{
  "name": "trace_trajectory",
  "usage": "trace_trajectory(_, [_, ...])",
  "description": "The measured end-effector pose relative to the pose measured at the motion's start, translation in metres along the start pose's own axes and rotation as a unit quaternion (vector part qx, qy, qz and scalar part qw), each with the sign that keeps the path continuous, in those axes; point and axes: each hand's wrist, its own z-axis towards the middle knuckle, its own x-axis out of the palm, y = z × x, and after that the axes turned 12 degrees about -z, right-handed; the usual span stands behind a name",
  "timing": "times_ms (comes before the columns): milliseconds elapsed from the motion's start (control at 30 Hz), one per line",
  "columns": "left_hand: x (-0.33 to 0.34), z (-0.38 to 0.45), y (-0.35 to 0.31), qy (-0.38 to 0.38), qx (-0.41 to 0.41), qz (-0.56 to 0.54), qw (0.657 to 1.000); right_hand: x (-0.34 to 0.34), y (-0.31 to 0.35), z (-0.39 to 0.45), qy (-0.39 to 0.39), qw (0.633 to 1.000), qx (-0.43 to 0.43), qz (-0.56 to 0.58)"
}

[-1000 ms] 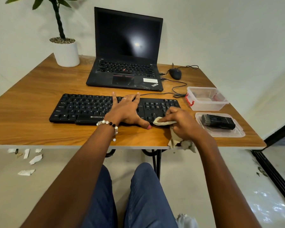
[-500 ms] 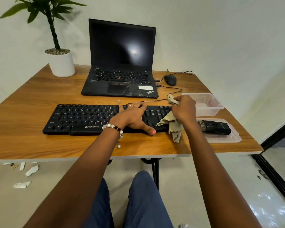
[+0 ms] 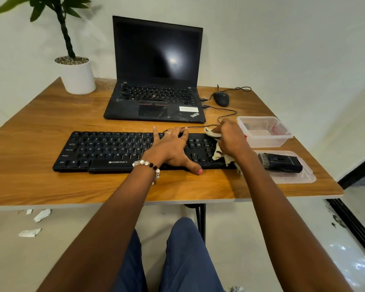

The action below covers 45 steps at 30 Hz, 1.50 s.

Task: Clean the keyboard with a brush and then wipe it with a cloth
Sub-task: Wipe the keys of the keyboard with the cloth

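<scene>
A black keyboard lies across the wooden table. My left hand rests flat on its right-middle keys, fingers spread, thumb on the table's front side. My right hand grips a beige cloth over the keyboard's right end, near its far corner; the cloth hangs down under the hand. A black brush lies on a clear plastic lid to the right of the keyboard.
An open black laptop stands behind the keyboard, with a wired mouse to its right. A clear plastic box sits just right of my right hand. A potted plant stands at the back left. Paper scraps lie on the floor.
My right hand moved the cloth from the keyboard's near right corner up to its far right corner. My left hand stayed flat on the keys.
</scene>
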Motion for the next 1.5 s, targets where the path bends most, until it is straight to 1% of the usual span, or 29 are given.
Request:
trace_trajectory(167, [0.001, 0.0, 0.0, -0.002, -0.002, 0.002, 1.0, -0.004, 0.02, -0.006, -0.026, 0.996, 0.054, -0.064])
trace_trajectory(233, [0.001, -0.001, 0.0, -0.004, 0.001, 0.001, 1.0, -0.004, 0.027, -0.009, -0.025, 0.997, 0.043, -0.062])
trace_trajectory(300, [0.001, -0.001, 0.0, -0.006, 0.004, 0.0, 1.0, -0.003, 0.026, -0.011, -0.015, 0.998, 0.0, -0.068])
trace_trajectory(367, [0.001, 0.0, 0.0, -0.006, 0.004, -0.002, 1.0, -0.003, 0.017, -0.011, 0.0, 0.998, -0.034, -0.05])
trace_trajectory(433, [0.001, 0.0, 0.001, -0.006, 0.005, -0.003, 1.0, -0.004, 0.005, -0.01, 0.006, 0.998, -0.047, -0.047])
trace_trajectory(533, [0.001, -0.001, 0.002, -0.006, 0.003, -0.003, 1.0, -0.004, -0.001, -0.011, -0.016, 0.996, -0.032, -0.076])
trace_trajectory(600, [0.002, 0.0, 0.001, -0.007, 0.002, -0.001, 1.0, -0.004, 0.014, -0.015, -0.032, 0.994, -0.019, -0.105])
trace_trajectory(633, [0.002, 0.0, 0.001, -0.009, 0.001, 0.001, 1.0, -0.005, 0.022, -0.019, -0.026, 0.993, -0.014, -0.111])
trace_trajectory(733, [0.002, 0.0, 0.001, -0.011, 0.001, 0.002, 1.0, -0.004, 0.029, -0.022, -0.012, 0.997, -0.028, -0.077])
trace_trajectory(833, [0.002, -0.001, 0.002, -0.007, 0.006, -0.003, 1.0, -0.012, 0.008, -0.017, -0.002, 0.999, -0.02, 0.032])
trace_trajectory(867, [0.003, -0.001, 0.002, -0.006, 0.007, -0.004, 1.0, -0.013, 0.0, -0.013, -0.001, 0.999, -0.01, 0.053])
trace_trajectory(1000, [0.002, -0.001, 0.002, -0.005, 0.005, -0.006, 1.0, -0.004, -0.009, -0.002, -0.046, 0.994, 0.08, 0.05])
trace_trajectory(1067, [0.003, -0.001, 0.001, -0.007, 0.005, -0.003, 1.0, 0.005, -0.001, -0.003, -0.045, 0.993, 0.105, 0.025])
trace_trajectory(1133, [0.003, -0.001, 0.001, -0.008, 0.005, -0.002, 1.0, 0.006, 0.008, -0.004, -0.033, 0.995, 0.097, 0.001])
trace_trajectory(1267, [0.004, -0.002, 0.001, -0.012, 0.004, -0.007, 1.0, 0.001, 0.015, -0.002, -0.015, 0.999, 0.035, -0.008])
trace_trajectory(1333, [0.004, -0.002, 0.001, -0.014, 0.004, -0.007, 1.0, -0.001, 0.01, -0.003, -0.001, 1.0, -0.003, 0.028])
trace_trajectory(1400, [0.004, -0.003, 0.001, -0.015, 0.003, -0.009, 1.0, -0.003, 0.001, -0.006, 0.007, 0.995, -0.029, 0.09])
trace_trajectory(1433, [0.004, -0.002, 0.001, -0.015, 0.004, -0.009, 1.0, -0.004, -0.003, -0.008, 0.004, 0.993, -0.021, 0.116])
trace_trajectory(1500, [0.005, -0.002, 0.002, -0.016, 0.005, -0.008, 1.0, -0.002, -0.009, -0.007, -0.032, 0.991, 0.038, 0.123])
